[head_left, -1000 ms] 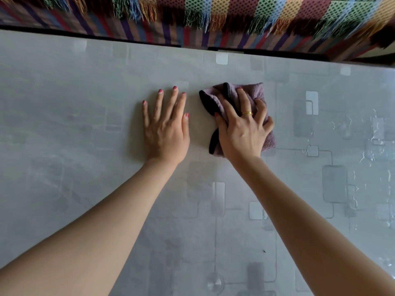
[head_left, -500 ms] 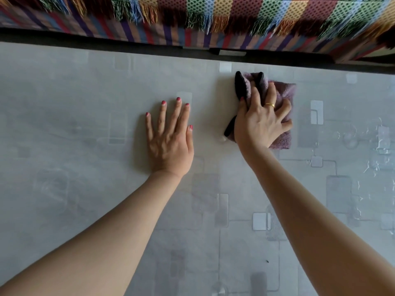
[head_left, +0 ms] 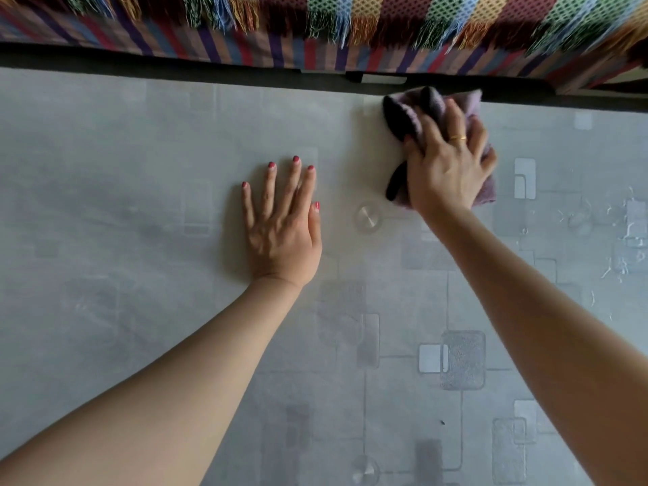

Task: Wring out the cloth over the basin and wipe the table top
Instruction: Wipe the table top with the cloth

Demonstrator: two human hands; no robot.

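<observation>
Right hand grips the cloth near the fringed blanket; left hand lies flat on the table top, away from the cloth.

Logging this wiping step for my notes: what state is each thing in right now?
cloth: bunched, pressed flat on the table near its far edge
right hand: on top of the cloth, fingers curled into it
left hand: flat on the table, fingers spread
table: streaky wet at right

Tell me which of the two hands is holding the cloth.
The right hand holds the purple cloth, fingers curled over it near the table's far edge. The left hand lies flat on the table, holding nothing.
</observation>
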